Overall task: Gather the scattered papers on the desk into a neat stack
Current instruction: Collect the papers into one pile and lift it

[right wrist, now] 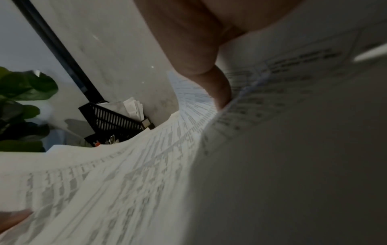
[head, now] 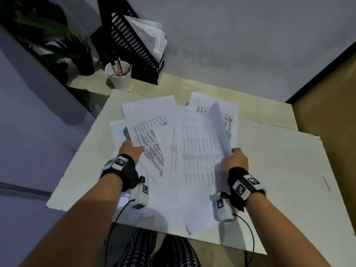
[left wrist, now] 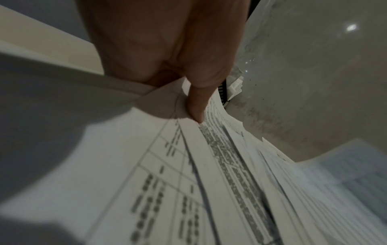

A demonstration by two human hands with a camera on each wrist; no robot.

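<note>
Left hand and right hand each pinch an edge of the fanned papers, lifted off the surface before the file rack. Risk: loose, misaligned sheets slip out.

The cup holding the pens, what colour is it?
White cup, clearest in the head view.

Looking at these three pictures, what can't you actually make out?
- The print on the papers: too small in the head view, blurred in both wrist views.
- The left hand fingers: tucked under the sheets in the head view.
- How many sheets the right hand grips: their edges run together.
- The pens in the white cup: too small and dim.
- What the file rack papers show: too distant.
</note>
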